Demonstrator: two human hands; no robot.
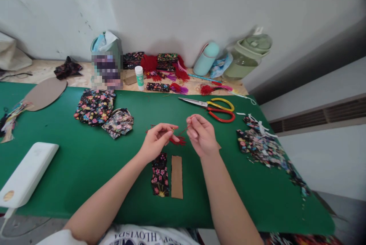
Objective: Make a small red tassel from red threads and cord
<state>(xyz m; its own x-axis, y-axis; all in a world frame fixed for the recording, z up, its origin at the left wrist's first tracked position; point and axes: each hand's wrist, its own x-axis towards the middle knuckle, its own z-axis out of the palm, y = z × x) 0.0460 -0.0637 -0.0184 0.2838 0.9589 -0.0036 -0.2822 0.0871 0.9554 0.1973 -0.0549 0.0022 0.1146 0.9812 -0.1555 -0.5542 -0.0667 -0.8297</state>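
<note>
My left hand (pixel 160 140) is closed, thumb against fingers, with a small yellowish bit at its fingertips and red threads (pixel 178 141) hanging just beneath. To its right, my right hand (pixel 200 132) is raised in a pinch on a thin red thread that runs toward the left hand. Below the hands, a strip of black floral fabric (pixel 160 176) and a brown cardboard strip (pixel 177 178) lie side by side on the green mat (pixel 120 184). Scissors (pixel 211 107) with one yellow and one red handle rest beyond my right hand.
Floral fabric pieces (pixel 95 107) lie left, fabric scraps (pixel 263 148) right. Along the wall stand a glue stick (pixel 139 78), a turquoise bottle (pixel 206 58) and a green jug (pixel 247 56), near red tassels (pixel 149 63). A white device (pixel 28 174) sits at left.
</note>
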